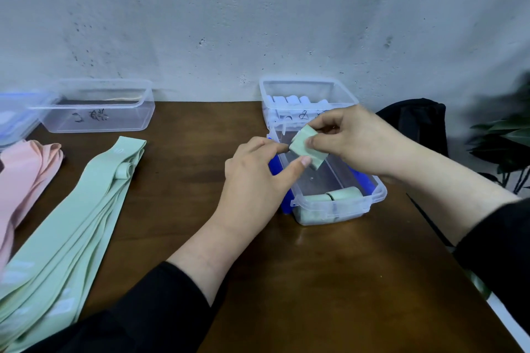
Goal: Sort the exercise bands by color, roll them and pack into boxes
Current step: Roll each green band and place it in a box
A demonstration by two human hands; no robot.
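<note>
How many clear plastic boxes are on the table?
3: an empty box back left, a box of white rolls by the wall, a box with green rolls nearest. Stacked lids far left may hide more.

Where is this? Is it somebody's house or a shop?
Hard to say for sure. It looks like a plain work corner or storeroom, not a shop: a bare, speckled concrete wall, a brown wooden table pushed against it, and clear plastic boxes for packing bands.

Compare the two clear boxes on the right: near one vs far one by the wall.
The near box holds green rolls at its near end; the far box holds white rolls. The near box sits on a blue lid; the far box doesn't visibly. Both are clear, lidless plastic.
</note>
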